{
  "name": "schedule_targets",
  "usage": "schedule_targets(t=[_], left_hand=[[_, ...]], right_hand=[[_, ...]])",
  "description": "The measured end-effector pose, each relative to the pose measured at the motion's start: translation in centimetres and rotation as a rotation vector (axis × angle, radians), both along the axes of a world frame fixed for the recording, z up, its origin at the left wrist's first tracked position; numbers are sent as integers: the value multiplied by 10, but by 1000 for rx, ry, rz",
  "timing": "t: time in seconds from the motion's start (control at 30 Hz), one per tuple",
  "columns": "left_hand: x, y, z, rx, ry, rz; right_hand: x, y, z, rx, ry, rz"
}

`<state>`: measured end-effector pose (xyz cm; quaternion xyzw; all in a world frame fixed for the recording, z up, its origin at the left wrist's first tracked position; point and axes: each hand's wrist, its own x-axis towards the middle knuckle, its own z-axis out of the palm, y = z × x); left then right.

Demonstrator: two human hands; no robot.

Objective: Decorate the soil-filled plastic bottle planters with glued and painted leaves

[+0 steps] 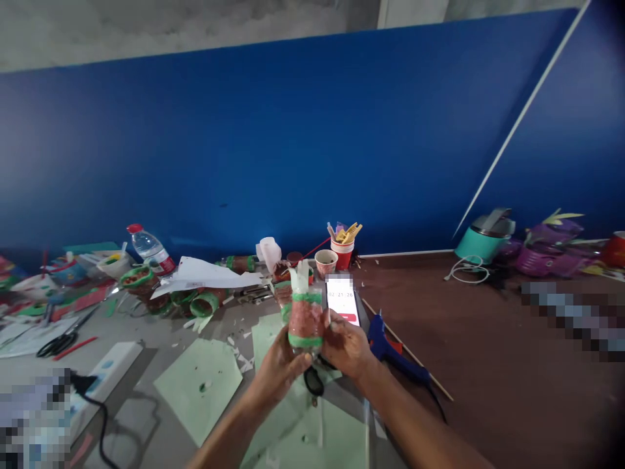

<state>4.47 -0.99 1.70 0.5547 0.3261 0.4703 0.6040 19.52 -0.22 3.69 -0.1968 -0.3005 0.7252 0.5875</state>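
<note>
Both hands hold a clear plastic bottle piece, coated reddish brown with green bands near its top and bottom. It is roughly upright above the table. My left hand grips its lower left side, with the thumb near the base. My right hand closes on its right side; some of those fingers are hidden. White pointed strips show at its upper end; whether they are attached I cannot tell. Just below the hands is a black looped handle, partly covered. Pale green paper lies beneath.
A blue glue gun and a thin wooden stick lie to the right. Behind are a phone, a paper cup and a red cup of tools. Scissors, a power strip and a water bottle are left.
</note>
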Motion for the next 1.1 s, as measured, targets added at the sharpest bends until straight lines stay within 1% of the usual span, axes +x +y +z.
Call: schedule_targets(t=[0.03, 0.07, 0.13, 0.17, 0.27, 0.33, 0.43, 0.53, 0.63, 0.77, 0.83, 0.9, 0.93, 0.97, 1.0, 1.03, 1.1], left_hand=[[1, -1, 1, -26, -20, -11], [1, -2, 3, -37, -21, 13], [-4, -2, 6, 9, 26, 102], [-8, -1, 8, 58, 119, 171], [-29, 5, 12, 243, 539, 392], [-45, 9, 12, 332, 761, 490], [-66, 15, 7, 406, 985, 606], [-81, 17, -2, 436, 1116, 666], [-87, 16, -12, 475, 1150, 678], [-90, 15, -18, 597, 1051, 637], [-96, 17, -17, 631, 1011, 676], [-109, 21, -14, 625, 987, 772], [-118, 25, -13, 602, 973, 835], [-129, 30, -11, 544, 955, 913], [-140, 35, -9, 446, 945, 981], [-152, 41, -7, 321, 952, 1026], [-171, 53, -4, 229, 962, 1044]], right_hand=[[-1, -1, -1, -8, -17, 3], [-1, -2, -3, -17, -37, 1], [-3, -3, -6, -11, -102, -29], [-4, -4, -9, 6, -123, -43], [-7, -3, -15, 17, -112, -16], [-9, -2, -19, 16, -98, -6], [-11, 1, -25, 5, -102, -31], [-11, 2, -31, -23, -116, -48], [-10, 3, -34, -36, -145, -29], [-10, 4, -36, -10, -157, -16], [-11, 4, -35, -14, -158, -42], [-11, 4, -33, -27, -159, -60], [-11, 4, -32, -35, -161, -63], [-11, 4, -31, -43, -164, -63], [-11, 4, -30, -48, -170, -58], [-11, 3, -28, -52, -176, -54], [-10, 2, -27, -54, -178, -51]])
